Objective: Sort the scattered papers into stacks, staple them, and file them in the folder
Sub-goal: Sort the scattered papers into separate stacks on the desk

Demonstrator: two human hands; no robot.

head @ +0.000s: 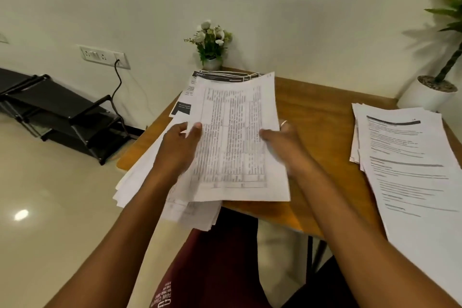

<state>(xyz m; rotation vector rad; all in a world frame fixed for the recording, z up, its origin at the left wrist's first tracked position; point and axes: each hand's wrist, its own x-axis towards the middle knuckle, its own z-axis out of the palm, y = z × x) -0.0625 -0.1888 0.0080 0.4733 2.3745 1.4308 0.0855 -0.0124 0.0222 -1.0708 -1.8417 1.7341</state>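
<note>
We are holding printed sheets (pixel 235 137) over wooden table (pixel 317 117), left hand (pixel 180 147) pinching left edge with thumb on top, right hand (pixel 282 142) gripping right edge, hands apart. Sheets hovering above messy pile (pixel 140 182), which is overhanging table's near-left corner. At table's right side, second stack (pixel 410 157) lying well apart. At far edge, small flower pot (pixel 211 42) standing.

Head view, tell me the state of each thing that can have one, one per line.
Printed sheet: raised, top edge curling.
Left hand: grips the sheet's left edge.
Right hand: grips its right edge.
Left pile: loose, overhanging the table edge.
Right pile: lying flat, fanned.
Black cable: plugged into the wall socket.
</note>
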